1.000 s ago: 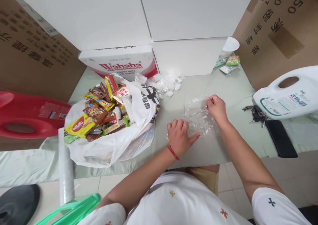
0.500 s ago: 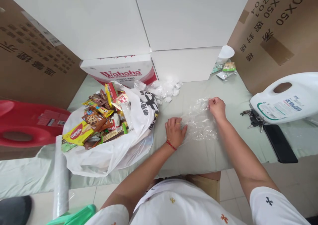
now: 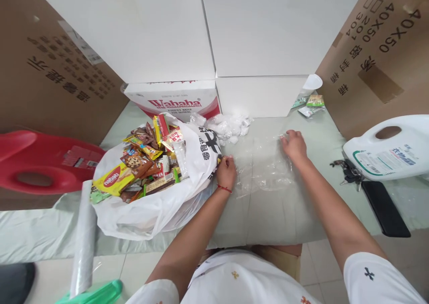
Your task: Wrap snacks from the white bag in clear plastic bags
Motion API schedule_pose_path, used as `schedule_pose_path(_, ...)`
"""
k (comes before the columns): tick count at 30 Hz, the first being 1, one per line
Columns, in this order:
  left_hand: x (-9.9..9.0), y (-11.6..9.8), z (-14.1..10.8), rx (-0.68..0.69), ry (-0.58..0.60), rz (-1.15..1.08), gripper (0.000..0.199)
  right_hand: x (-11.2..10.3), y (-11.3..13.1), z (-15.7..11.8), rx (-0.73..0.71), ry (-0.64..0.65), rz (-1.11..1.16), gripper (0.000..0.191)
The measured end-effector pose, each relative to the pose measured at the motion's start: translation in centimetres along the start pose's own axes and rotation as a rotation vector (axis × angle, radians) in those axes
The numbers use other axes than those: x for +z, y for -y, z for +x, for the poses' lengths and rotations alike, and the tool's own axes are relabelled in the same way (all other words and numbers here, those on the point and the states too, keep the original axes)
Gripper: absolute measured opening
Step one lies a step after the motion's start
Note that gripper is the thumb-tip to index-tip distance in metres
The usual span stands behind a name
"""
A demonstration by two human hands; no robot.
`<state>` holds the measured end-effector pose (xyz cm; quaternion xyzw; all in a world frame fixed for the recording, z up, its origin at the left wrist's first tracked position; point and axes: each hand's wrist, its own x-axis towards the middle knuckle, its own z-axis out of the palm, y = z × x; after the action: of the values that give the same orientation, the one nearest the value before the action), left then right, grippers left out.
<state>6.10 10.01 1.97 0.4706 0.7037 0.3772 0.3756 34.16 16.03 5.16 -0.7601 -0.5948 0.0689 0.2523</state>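
Observation:
A thin clear plastic sheet or bag (image 3: 268, 172) lies spread on the pale green cloth, between my two hands. My left hand (image 3: 227, 172) is at the right edge of the white snack bag (image 3: 150, 219), its fingers bent together; whether they pinch the bag or the clear plastic is too small to tell. At the clear plastic's upper right corner, my right hand (image 3: 295, 146) rests with its fingers loosely apart. Colourful wrapped snacks, among them a yellow nabati packet (image 3: 114, 179), fill the white bag's open mouth.
Crumpled clear plastic (image 3: 231, 126) lies before the Wahaha box (image 3: 177, 100). To the right are a white detergent jug (image 3: 390, 149), keys (image 3: 350, 172) and a black phone (image 3: 385, 209). A red jug (image 3: 47, 163) and plastic roll (image 3: 83, 239) are at left.
My left hand has moved left, off the clear plastic to the snack bag's edge. My right hand's fingers have loosened, and the clear plastic lies flatter. The view has shifted slightly.

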Motion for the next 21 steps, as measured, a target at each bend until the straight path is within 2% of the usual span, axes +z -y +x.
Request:
schedule_pose_path(2, 0.1, -0.2, 0.0, -0.001, 0.013, -0.017, 0.033, -1.6, 2.0, -2.2, -0.175, -0.164, 0.027, 0.038)
schedule_pose_path(3, 0.2, -0.3, 0.0, 0.001, 0.018, -0.02, 0.033, -2.2, 3.2, -3.8, -0.275, -0.203, 0.048, 0.04)
schedule_pose_path(4, 0.2, -0.4, 0.0, 0.0, 0.024, -0.023, 0.032, -2.6, 4.4, -5.8, -0.38, -0.174, 0.068, 0.04)
schedule_pose_path(5, 0.3, -0.4, 0.1, -0.008, 0.034, -0.027, 0.031, -2.6, 5.5, -8.0, -0.505, -0.069, 0.081, 0.04)
schedule_pose_path(7, 0.3, -0.3, 0.4, -0.04, 0.051, -0.041, 0.027, -1.9, 7.0, -12.3, -0.771, 0.243, 0.07, 0.044)
schedule_pose_path(9, 0.4, -0.1, 0.9, -0.067, 0.066, -0.056, 0.022, -0.7, 7.4, -15.9, -0.89, 0.487, 0.031, 0.053)
schedule_pose_path(12, 0.4, 0.2, 1.6, -0.074, 0.075, -0.07, 0.014, 0.3, 6.4, -19.0, -0.89, 0.687, -0.007, 0.064)
schedule_pose_path(15, 0.3, 0.4, 1.9, -0.071, 0.043, -0.051, 0.002, -0.4, 4.9, -19.7, -0.863, 0.764, -0.009, 0.067)
schedule_pose_path(18, 0.1, 0.6, 1.3, -0.038, -0.021, -0.012, 0.02, -1.8, 3.9, -19.6, -0.856, 0.796, 0.006, 0.068)
schedule_pose_path(21, -0.1, 1.0, 0.4, 0.083, -0.09, 0.073, 0.033, -2.6, 3.1, -19.5, -0.844, 0.797, 0.027, 0.068)
